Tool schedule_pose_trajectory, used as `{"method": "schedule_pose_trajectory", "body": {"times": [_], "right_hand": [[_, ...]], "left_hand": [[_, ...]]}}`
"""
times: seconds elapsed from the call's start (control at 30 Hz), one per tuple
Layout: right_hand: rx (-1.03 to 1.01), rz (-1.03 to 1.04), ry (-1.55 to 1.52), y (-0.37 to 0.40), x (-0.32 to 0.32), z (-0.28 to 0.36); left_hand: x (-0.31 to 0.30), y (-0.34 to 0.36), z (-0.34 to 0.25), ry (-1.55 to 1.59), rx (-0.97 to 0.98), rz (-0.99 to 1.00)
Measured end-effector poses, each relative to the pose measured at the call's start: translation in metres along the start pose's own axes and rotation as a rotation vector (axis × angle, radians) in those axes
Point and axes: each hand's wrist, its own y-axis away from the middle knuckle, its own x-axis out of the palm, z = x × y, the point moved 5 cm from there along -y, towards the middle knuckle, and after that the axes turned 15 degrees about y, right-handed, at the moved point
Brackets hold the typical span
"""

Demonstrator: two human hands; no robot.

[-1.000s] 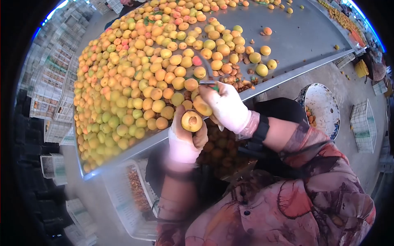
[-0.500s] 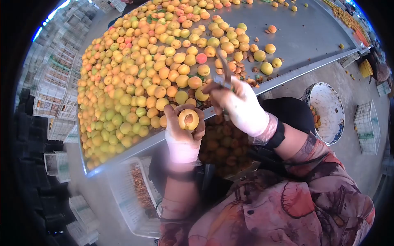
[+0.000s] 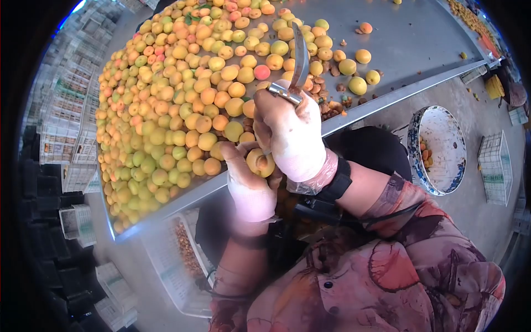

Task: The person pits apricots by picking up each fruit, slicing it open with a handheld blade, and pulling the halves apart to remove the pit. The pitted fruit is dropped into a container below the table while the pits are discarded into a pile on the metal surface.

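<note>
Right hand [image 3: 294,126] and knife [image 3: 301,60] have swung in toward the cut apricot [image 3: 256,161] since half a second ago, when they stood apart from it. Held at the near edge of the tabletop [image 3: 398,41], the apricot sits in the curled fingers of the left hand [image 3: 247,181], a brown centre showing on its cut face. Gloved like the left, the right hand grips the knife, its curved blade pointing up over the tabletop; whether its fingers touch the apricot cannot be told. Beyond spreads a heap of whole apricots [image 3: 166,113]. Below the tabletop, a white crate [image 3: 166,263] holds brown pieces [image 3: 187,252]; at right, a white bowl [image 3: 449,138] stands on the floor [image 3: 387,123].
</note>
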Motion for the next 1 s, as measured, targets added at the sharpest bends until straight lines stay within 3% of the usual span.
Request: {"method": "schedule_pose_trajectory", "body": {"times": [0.07, 0.1, 0.13, 0.17, 0.2, 0.23, 0.3, 0.37, 0.4, 0.47, 0.57, 0.67, 0.73, 0.8, 0.87, 0.9, 0.93, 1.0], "right_hand": [[-0.291, -0.103, 0.251, 0.000, 0.000, 0.001], [-0.202, -0.034, 0.244, -0.002, -0.002, -0.007], [-0.199, -0.034, 0.242, -0.005, -0.001, -0.010], [0.067, -0.060, -0.116, -0.009, -0.002, -0.025], [0.332, -0.085, -0.474, -0.009, 0.002, -0.039], [0.423, -0.099, -0.547, -0.010, 0.000, -0.044], [0.471, -0.110, -0.598, -0.011, 0.002, -0.047], [0.518, -0.118, -0.649, -0.012, 0.003, -0.051], [0.571, -0.127, -0.685, -0.013, 0.003, -0.054], [0.623, -0.134, -0.722, -0.014, 0.003, -0.060], [0.674, -0.141, -0.765, -0.013, 0.005, -0.062], [0.559, -0.111, -0.691, -0.009, 0.005, -0.047], [0.343, -0.015, -0.435, -0.004, 0.005, -0.030], [0.306, 0.000, -0.353, -0.001, 0.004, -0.027], [0.193, 0.041, -0.153, 0.000, 0.007, -0.025], [0.061, 0.043, 0.102, -0.002, 0.006, -0.021], [0.061, 0.043, 0.101, -0.001, 0.009, -0.024], [-0.215, 0.044, 0.104, 0.003, 0.017, -0.017]], "left_hand": [[-0.001, 0.000, 0.002, 0.053, -0.049, -0.016], [-0.003, -0.001, 0.005, 0.053, -0.049, -0.018], [-0.006, -0.002, 0.004, -0.017, 0.090, -0.032], [-0.005, -0.001, 0.003, -0.088, 0.230, -0.045], [-0.002, 0.001, 0.007, -0.091, 0.229, -0.047], [0.009, 0.006, 0.004, -0.053, 0.322, -0.075], [0.015, 0.009, 0.003, -0.014, 0.414, -0.102], [0.013, 0.011, 0.000, -0.196, 0.576, -0.121], [0.005, 0.008, -0.001, -0.197, 0.577, -0.123], [-0.004, 0.000, 0.004, -0.063, 0.351, 0.002], [-0.001, 0.003, 0.003, -0.090, 0.366, -0.031], [0.000, 0.003, 0.003, -0.117, 0.377, -0.045], [0.000, 0.003, 0.006, -0.144, 0.381, -0.060], [0.001, 0.002, 0.009, -0.158, 0.377, -0.070], [0.001, -0.002, 0.014, -0.026, 0.297, -0.199], [-0.001, -0.002, 0.014, -0.026, 0.297, -0.199], [0.000, -0.004, 0.013, -0.059, 0.336, -0.110], [-0.012, -0.014, 0.015, -0.091, 0.374, -0.021]]}}
